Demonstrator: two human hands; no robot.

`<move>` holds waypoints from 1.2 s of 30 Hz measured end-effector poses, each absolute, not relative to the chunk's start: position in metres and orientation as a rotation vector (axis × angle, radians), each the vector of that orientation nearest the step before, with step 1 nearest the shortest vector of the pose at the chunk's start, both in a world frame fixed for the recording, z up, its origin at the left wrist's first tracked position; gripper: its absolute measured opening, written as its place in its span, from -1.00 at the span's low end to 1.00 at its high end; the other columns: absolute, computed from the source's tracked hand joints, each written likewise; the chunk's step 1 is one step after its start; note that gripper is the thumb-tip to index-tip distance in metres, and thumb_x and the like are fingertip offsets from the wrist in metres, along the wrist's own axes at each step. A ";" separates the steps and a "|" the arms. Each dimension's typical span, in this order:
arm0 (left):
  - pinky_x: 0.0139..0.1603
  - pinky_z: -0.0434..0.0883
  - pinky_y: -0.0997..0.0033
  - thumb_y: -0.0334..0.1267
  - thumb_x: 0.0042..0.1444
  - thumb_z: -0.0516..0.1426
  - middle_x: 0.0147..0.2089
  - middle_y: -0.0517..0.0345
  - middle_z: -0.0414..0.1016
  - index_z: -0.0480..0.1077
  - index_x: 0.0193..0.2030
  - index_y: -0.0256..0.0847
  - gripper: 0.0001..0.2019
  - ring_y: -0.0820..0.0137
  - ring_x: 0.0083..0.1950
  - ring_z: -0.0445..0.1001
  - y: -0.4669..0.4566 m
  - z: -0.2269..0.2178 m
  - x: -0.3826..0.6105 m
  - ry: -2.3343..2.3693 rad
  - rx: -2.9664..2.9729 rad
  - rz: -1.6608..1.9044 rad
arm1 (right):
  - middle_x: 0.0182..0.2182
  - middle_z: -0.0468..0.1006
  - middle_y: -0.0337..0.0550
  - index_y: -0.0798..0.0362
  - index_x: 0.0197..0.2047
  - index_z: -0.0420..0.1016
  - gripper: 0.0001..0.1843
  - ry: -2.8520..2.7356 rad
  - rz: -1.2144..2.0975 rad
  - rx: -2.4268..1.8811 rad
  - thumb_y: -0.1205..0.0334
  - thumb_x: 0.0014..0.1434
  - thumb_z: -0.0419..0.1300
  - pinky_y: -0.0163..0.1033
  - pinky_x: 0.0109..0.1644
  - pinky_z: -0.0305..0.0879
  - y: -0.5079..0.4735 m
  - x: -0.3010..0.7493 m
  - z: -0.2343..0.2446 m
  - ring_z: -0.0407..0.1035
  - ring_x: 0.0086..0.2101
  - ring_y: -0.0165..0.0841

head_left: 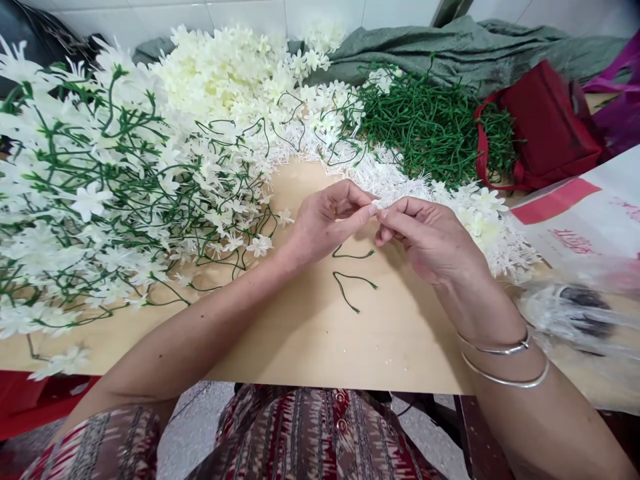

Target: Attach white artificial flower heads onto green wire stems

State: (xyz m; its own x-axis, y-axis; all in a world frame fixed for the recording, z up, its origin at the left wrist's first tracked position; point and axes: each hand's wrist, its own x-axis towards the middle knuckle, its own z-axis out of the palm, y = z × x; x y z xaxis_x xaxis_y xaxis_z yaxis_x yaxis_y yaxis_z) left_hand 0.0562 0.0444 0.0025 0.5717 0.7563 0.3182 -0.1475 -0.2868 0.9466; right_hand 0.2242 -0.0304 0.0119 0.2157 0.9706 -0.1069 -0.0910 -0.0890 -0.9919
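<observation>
My left hand (336, 219) and my right hand (425, 233) meet above the middle of the table, fingertips almost touching. Each is closed in a pinch. A small white flower piece (376, 204) shows between the fingertips; most of it is hidden, so I cannot tell its exact part. Below my hands, two bent green plastic stems (343, 293) lie on the wooden tabletop (310, 333). Behind them spreads a band of white thread-like stamens (370, 170). White artificial flowers on green stems (165, 187) are heaped to the left of my left hand.
Loose cream-white petals (225, 73) are piled at the back. A tangle of green stems (420, 127) lies back right, beside a dark red bag (550, 127). A printed white bag (590, 213) and clear plastic (565, 313) are at the right. Green cloth (425, 50) runs along the wall.
</observation>
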 end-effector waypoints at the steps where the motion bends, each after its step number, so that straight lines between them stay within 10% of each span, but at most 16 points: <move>1: -0.07 0.53 0.37 -0.19 0.26 0.35 -0.20 0.10 0.65 0.49 -0.29 -0.22 -0.81 0.42 -0.16 0.61 0.045 0.002 0.056 0.509 1.690 0.969 | -0.62 0.55 -0.26 -0.09 -0.54 0.53 -0.67 -0.930 1.161 -1.320 0.02 0.02 0.55 -0.13 -0.29 0.47 -0.031 0.224 0.013 0.43 -0.54 -0.37; 17: 0.13 0.54 0.28 -0.31 0.32 0.27 -0.19 0.07 0.68 0.49 -0.27 -0.19 -0.89 0.30 0.10 0.65 0.044 0.011 0.051 0.412 2.037 0.997 | -0.53 0.60 -0.28 -0.12 -0.40 0.50 -0.81 -1.094 0.827 -1.292 0.23 0.17 0.42 -0.15 -0.35 0.41 -0.029 0.227 0.002 0.50 -0.49 -0.34; 26: -0.06 0.51 0.35 -0.02 0.33 0.30 -0.27 0.18 0.62 0.51 -0.08 -0.17 -0.74 0.43 -0.24 0.57 0.046 0.010 0.053 0.442 1.600 0.931 | -0.54 0.54 -0.38 -0.24 -0.07 0.44 -0.78 -1.295 0.667 -1.211 0.11 0.30 0.39 -0.07 -0.22 0.49 -0.037 0.217 0.013 0.58 -0.43 -0.27; 36: -0.06 0.46 0.36 0.03 0.23 0.38 -0.30 0.17 0.57 0.54 -0.28 -0.23 -0.66 0.44 -0.24 0.51 0.048 0.013 0.051 0.432 1.435 0.867 | -0.43 0.64 -0.30 -0.14 -0.25 0.43 -0.79 -1.365 0.683 -1.136 0.11 0.30 0.41 -0.09 -0.23 0.55 -0.035 0.220 0.012 0.63 -0.37 -0.28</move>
